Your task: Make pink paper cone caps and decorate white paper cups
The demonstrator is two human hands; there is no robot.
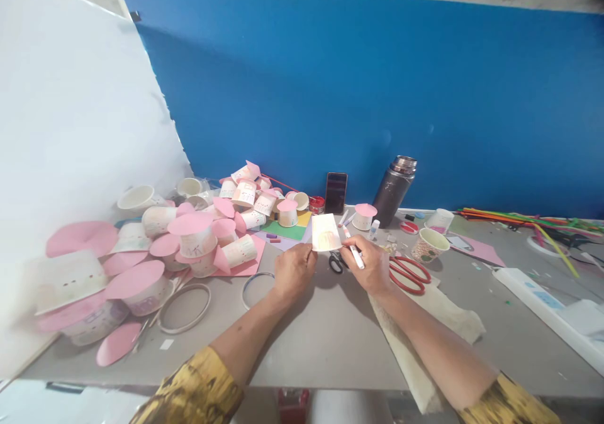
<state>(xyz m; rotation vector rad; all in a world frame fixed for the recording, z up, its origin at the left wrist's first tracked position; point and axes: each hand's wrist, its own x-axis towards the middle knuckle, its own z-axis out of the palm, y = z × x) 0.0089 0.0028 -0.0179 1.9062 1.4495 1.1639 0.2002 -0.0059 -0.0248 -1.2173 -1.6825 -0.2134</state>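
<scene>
A white paper cup (pixel 325 231) with a faint printed pattern lies on its side in front of me, its rim toward me. My left hand (pixel 295 269) is closed on the cup's rim at the lower left. My right hand (pixel 368 265) grips a white marker (pixel 354 250), and its fingertips are close to the cup's right edge; whether they touch it I cannot tell. Just below the cup, between the hands, black-handled scissors (pixel 336 262) lie on the table. Red-handled scissors (pixel 409 275) rest on a beige cloth (pixel 443 311) beside my right wrist.
Several paper cups with pink paper tops (pixel 191 232) are heaped at the left. Rolls of tape (pixel 184 309) lie near them. Behind stand a phone (pixel 336 192) and a dark thermos (pixel 394 191). At the right are a patterned cup (pixel 430 246), pipe cleaners (pixel 523 217) and a power strip (pixel 542 311).
</scene>
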